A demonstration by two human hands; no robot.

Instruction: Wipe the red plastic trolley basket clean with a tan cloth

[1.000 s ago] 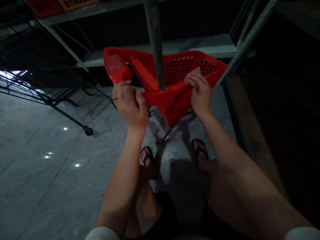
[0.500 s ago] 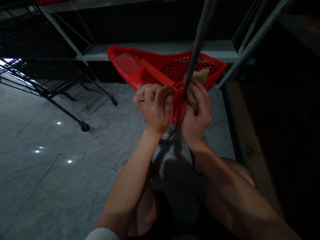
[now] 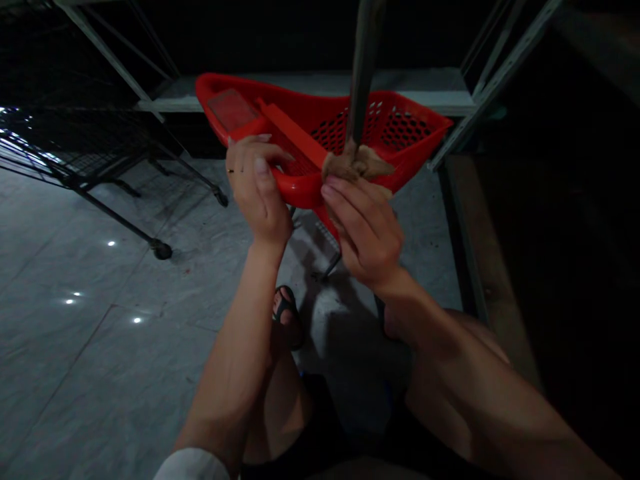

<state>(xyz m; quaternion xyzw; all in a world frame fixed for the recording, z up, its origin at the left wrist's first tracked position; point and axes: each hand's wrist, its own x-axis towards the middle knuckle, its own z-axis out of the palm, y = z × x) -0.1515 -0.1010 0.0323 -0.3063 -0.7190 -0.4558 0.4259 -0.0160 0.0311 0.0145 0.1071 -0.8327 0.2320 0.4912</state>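
A red plastic shopping basket point(image 3: 300, 190) with hole-patterned sides stands before me. My left hand point(image 3: 257, 190) is wrapped over the basket's left rim, thumb toward me, with a ring on one finger. In my right hand point(image 3: 367, 230) is a crumpled brown cloth point(image 3: 373, 163), pressed against the near rim around the lower end of a grey pole point(image 3: 361, 80). The pole rises upward out of view. An orange-red bar point(image 3: 295, 133) crosses the inside of the basket, and a faded rectangular panel point(image 3: 233, 110) marks its left end.
A grey metal shelf point(image 3: 425, 100) stands behind the basket. To the left is a dark wire cart on wheels point(image 3: 163, 249). A wooden beam point(image 3: 493, 267) runs along the floor at right. My sandalled foot point(image 3: 286, 308) is below, on grey tiles point(image 3: 100, 380).
My left hand has moved left along the basket's rim. My right hand has brought the cloth leftward, in front of the pole's lower end. The basket and pole appear further left in view.
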